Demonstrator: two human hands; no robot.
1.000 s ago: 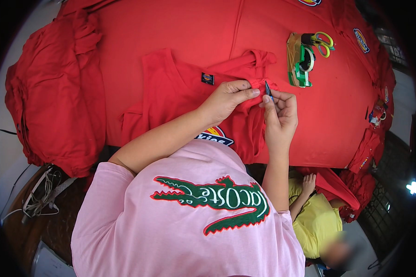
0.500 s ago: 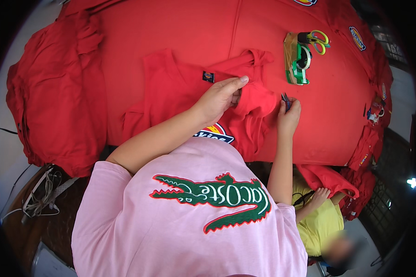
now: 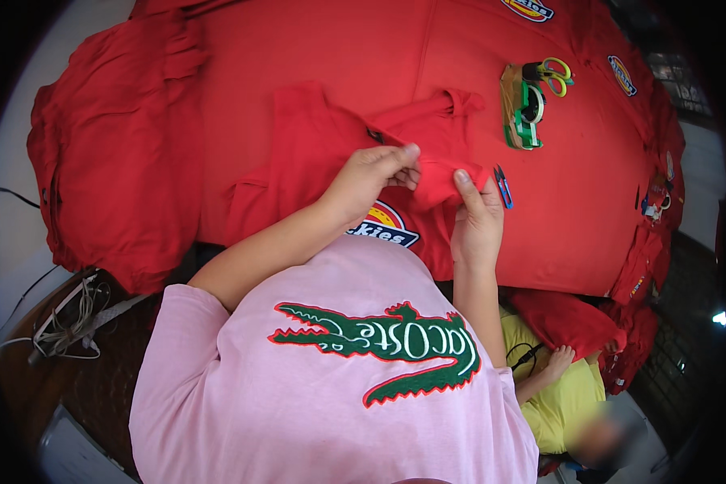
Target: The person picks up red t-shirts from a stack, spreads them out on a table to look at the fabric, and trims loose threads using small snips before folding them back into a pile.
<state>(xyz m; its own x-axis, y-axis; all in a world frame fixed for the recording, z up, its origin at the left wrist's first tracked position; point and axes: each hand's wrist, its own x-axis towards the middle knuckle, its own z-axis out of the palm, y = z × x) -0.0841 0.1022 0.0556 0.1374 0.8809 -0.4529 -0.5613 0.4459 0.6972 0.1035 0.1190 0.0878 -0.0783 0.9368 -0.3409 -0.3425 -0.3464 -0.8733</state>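
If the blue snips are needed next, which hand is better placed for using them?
Probably the right hand: the blue snips are directly beside it, though whether held is unclear. The left hand is farther away; both pinch the red garment.

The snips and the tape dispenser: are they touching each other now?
Apart. The head view shows it: a strip of red cloth is plainly visible between the snips and the tape dispenser.
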